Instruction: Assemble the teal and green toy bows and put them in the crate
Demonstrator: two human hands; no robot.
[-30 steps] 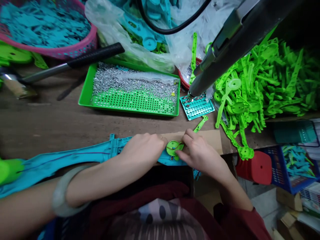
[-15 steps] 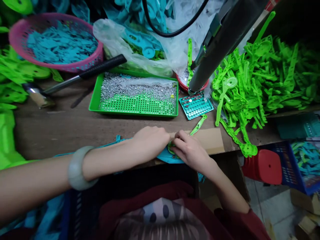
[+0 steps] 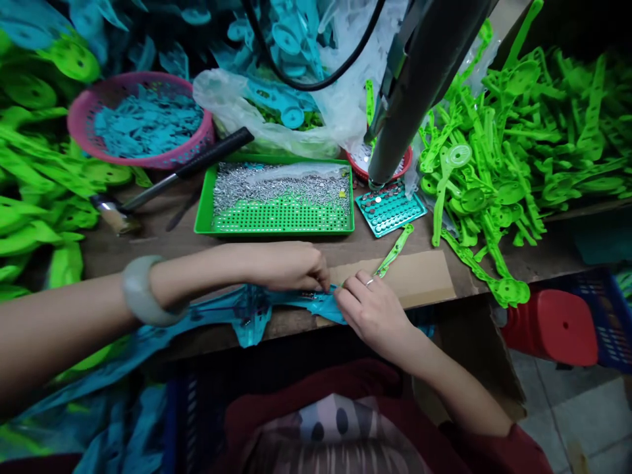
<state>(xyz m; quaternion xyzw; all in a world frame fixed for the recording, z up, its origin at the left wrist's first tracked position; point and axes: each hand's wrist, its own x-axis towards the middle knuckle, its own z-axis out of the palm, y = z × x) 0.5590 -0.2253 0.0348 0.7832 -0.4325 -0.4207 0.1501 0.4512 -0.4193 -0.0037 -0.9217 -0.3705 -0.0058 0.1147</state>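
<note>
A bright blue plastic part (image 3: 253,317) lies along the table's front edge and reaches under both hands. My left hand (image 3: 299,266), above a wrist with a pale bangle (image 3: 143,289), has its fingers curled in a pinch just over the part; what they hold is hidden. Wearing a ring, my right hand (image 3: 376,313) grips the right end of the blue part with bent fingers. Beyond it a slim green plastic handle (image 3: 395,251) slants up from a flat piece of cardboard (image 3: 428,278).
Behind the hands stand a green tray (image 3: 274,232) of small metal pins and a teal tray (image 3: 392,217) with small discs. A hammer (image 3: 190,164) leans by a pink basket (image 3: 141,158). A dark machine column (image 3: 419,85) rises ahead; green parts (image 3: 474,178) heap at right.
My view has shifted a little left. My left hand has drawn back from the right hand, its fingers now pinched downward. More of the blue part shows; the green piece between the hands is now hidden.
</note>
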